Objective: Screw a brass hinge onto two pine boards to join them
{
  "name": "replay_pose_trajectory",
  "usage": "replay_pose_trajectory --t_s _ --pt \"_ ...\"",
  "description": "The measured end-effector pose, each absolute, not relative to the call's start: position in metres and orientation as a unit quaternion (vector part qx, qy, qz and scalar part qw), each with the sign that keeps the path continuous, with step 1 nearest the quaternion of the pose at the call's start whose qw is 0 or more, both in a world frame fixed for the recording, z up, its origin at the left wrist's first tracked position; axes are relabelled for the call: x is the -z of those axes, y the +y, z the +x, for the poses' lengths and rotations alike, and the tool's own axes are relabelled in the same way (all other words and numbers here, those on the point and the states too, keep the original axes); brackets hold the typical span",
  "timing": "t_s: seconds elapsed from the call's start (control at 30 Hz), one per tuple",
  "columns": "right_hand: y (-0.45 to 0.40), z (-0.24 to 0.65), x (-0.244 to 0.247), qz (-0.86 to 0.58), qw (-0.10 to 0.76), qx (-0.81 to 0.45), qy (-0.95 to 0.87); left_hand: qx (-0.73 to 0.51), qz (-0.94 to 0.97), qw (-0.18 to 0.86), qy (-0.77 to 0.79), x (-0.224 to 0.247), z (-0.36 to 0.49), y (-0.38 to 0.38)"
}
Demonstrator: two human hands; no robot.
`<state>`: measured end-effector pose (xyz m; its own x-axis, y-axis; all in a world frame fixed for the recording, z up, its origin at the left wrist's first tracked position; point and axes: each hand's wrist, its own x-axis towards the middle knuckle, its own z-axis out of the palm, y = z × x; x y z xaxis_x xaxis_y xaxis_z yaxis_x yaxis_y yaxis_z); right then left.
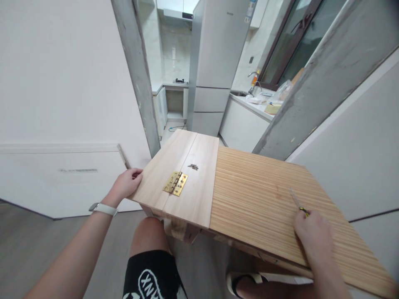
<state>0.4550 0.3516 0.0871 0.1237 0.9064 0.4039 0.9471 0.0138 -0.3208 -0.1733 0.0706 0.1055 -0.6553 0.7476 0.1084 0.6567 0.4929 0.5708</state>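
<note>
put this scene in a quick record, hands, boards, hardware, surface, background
left hand: at the left edge of two pale, flat wooden boards
right hand: gripping a screwdriver with a black-and-yellow handle
boards: side by side
hinge: brass-coloured rectangular metal hinge, opened flat across their seam
loose hardware: small dark pieces, apparently screws, on the right board
surface: striped light-brown wooden tabletop
background: tall silver-grey refrigerator

my left hand [127,182] is at the outer edge of the left board [158,168]; the right board [201,189] lies beside it on the table's [249,187] left part. the butt hinge [175,183] straddles their seam, screws [193,167] behind it on the right board. right of both boards, my right hand [314,232] has the screwdriver [303,209].
</note>
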Motion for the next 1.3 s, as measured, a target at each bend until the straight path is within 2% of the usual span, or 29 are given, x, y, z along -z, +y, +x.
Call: replay_pose_trajectory --t_s 0.03,0.2,0.3,0.43,0.63,0.8,0.93,1.1,1.3 --pt "0.341 0.433 -0.092 -0.674 0.251 -0.001 -0.695 -0.298 0.409 0.075 0.859 -0.106 -0.173 0.071" --pt "0.25 0.286 -0.132 -0.508 0.302 -0.117 -0.798 -0.306 0.408 0.064 0.858 -0.105 -0.172 0.071" --pt "0.208 0.215 -0.153 -0.458 0.26 -0.184 -0.83 -0.309 0.413 0.066 0.854 -0.106 -0.172 0.071" --pt "0.198 0.166 -0.159 -0.443 0.197 -0.148 -0.862 -0.308 0.409 0.073 0.856 -0.109 -0.169 0.072" --pt "0.216 0.141 -0.147 -0.447 0.157 -0.118 -0.873 -0.311 0.405 0.079 0.856 -0.115 -0.165 0.073" --pt "0.227 0.148 -0.142 -0.429 0.19 -0.153 -0.87 -0.31 0.409 0.085 0.854 -0.118 -0.163 0.072" --pt "0.255 0.174 -0.136 -0.482 0.252 -0.176 -0.821 -0.311 0.413 0.091 0.851 -0.119 -0.166 0.073" --pt "0.286 0.194 -0.126 -0.494 0.224 -0.221 -0.811 -0.321 0.422 0.119 0.839 -0.122 -0.176 0.082" --pt "0.284 0.187 -0.121 -0.481 0.221 -0.242 -0.813 -0.331 0.423 0.153 0.83 -0.127 -0.185 0.089"
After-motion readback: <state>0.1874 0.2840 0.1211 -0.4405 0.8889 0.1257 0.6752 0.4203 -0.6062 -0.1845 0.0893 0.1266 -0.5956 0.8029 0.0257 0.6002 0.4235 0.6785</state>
